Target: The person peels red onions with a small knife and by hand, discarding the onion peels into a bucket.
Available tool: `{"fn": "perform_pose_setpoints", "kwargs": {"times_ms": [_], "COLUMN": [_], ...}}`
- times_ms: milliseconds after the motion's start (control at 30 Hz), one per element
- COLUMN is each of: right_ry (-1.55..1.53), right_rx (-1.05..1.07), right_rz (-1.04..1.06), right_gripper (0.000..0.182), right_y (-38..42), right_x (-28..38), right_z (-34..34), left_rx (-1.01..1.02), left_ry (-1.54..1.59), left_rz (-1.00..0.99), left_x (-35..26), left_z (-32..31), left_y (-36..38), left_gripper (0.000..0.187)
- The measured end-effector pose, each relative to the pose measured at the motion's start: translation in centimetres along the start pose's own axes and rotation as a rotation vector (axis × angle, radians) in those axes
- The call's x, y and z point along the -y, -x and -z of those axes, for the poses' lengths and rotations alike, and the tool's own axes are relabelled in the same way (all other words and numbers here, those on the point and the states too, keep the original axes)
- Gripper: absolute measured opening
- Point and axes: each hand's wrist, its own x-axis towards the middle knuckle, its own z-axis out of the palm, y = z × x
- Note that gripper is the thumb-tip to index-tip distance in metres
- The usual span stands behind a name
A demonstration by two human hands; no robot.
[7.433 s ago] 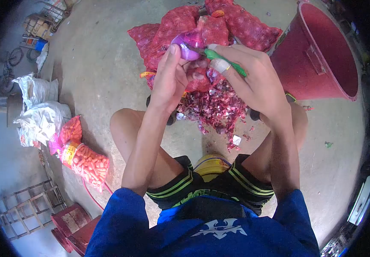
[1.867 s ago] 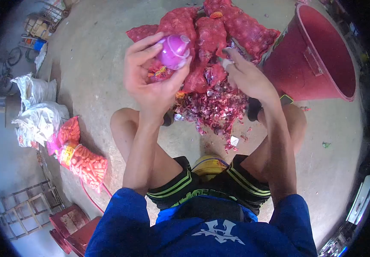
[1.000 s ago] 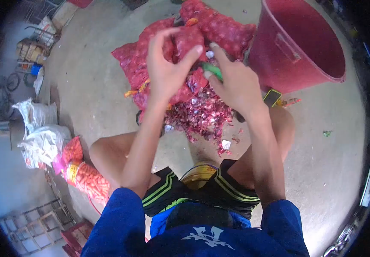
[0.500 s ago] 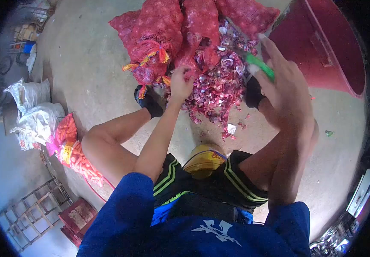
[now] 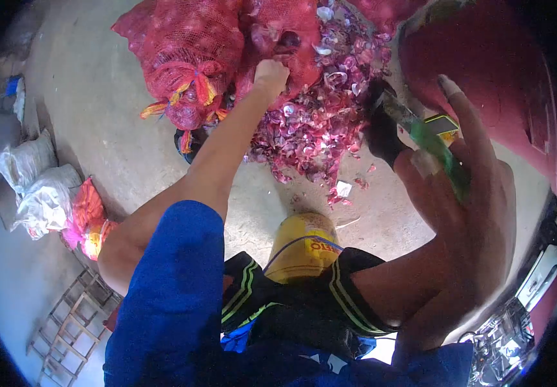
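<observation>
At upper centre, the left grip [image 5: 270,76] hides its own fingertips at the net sack [image 5: 302,64], so any hold cannot be told. Blur softens the green-handled knife [image 5: 434,143] right of centre. The top edge crops that sack and the red tub [image 5: 478,64].

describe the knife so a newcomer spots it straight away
Find the big red tub at upper right. Below it, the right hand holds the knife. Its green handle sets it apart from the yellow-edged dark object close by.
</observation>
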Motion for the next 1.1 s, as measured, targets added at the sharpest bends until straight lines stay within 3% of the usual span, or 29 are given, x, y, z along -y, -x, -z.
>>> {"fn": "perform_pose_setpoints", "kwargs": {"times_ms": [67, 233, 367, 433, 500, 533, 600, 633, 667, 700, 767, 800, 867, 1000, 1100], "right_ry": [-0.210, -0.216, -0.332, -0.272, -0.211, -0.255, -0.299, -0.244, -0.193, -0.205, -0.598, -0.601, -0.518, -0.578, -0.608], "right_rx": [0.036, 0.097, 0.014, 0.004, -0.028, -0.032, -0.053, -0.127, -0.201, -0.219, -0.168, -0.189, -0.304, -0.190, -0.093], "right_rz": [-0.044, -0.158, -0.182, -0.118, -0.039, -0.001, 0.066, 0.166, 0.264, 0.286, 0.082, 0.107, 0.446, 0.471, 0.477], "right_gripper": [0.072, 0.070, 0.071, 0.070, 0.070, 0.068, 0.066, 0.051, 0.038, 0.038, 0.036, 0.036, 0.036, 0.047, 0.060], "right_y": [0.0, 0.4, 0.8, 1.0, 1.2, 1.4, 1.3, 1.2, 1.3, 1.3, 1.0, 0.7, 0.3, 1.7, 2.9], "right_x": [0.1, 0.2, 0.1, -0.3, -1.1, -1.7, -1.0, 0.1, 1.2, 2.2, 4.0, 4.7, 6.0, 9.9, 11.9], "right_z": [0.1, 0.8, -0.3, 0.4, 0.9, 0.8, 1.5, 2.2, 2.6, 2.5, 1.8, 1.5, 1.0, 1.1, 1.1], "left_rx": [0.000, 0.191, 0.102, -0.163, -0.408, -0.430, -0.542, -0.566, -0.456, -0.341, -0.384, -0.394, -0.374, -0.586, -0.846], "left_ry": [-0.029, -0.054, -0.021, 0.289, 0.642, 0.626, 1.647, 1.629, 1.806, 1.974, 2.002, 2.053, 2.086, 2.288, 2.351], "left_rz": [-0.011, 0.169, 0.097, 0.245, 0.189, 0.198, -0.086, -0.083, -0.144, -0.210, -0.271, -0.342, -0.347, -0.372, -0.333], "left_x": [-0.4, -2.9, -2.5, -1.4, 0.7, 1.6, 2.9, 3.8, 4.8, 5.5, 5.2, 4.8, 4.4, 1.8, 0.4], "left_z": [-1.2, -1.9, 1.3, 5.8, 9.8, 11.5, 15.0, 17.2, 19.7, 21.8, 24.8, 26.0, 27.3, 26.5, 26.4], "left_y": [-0.6, -2.0, 1.6, 5.1, 8.9, 10.6, 14.3, 16.5, 19.0, 21.6, 25.7, 27.6, 31.3, 35.2, 36.4], "left_gripper": [0.019, 0.024, 0.032, 0.050, 0.057, 0.057, 0.053, 0.053, 0.057, 0.063, 0.068, 0.073, 0.080, 0.082, 0.064]}}
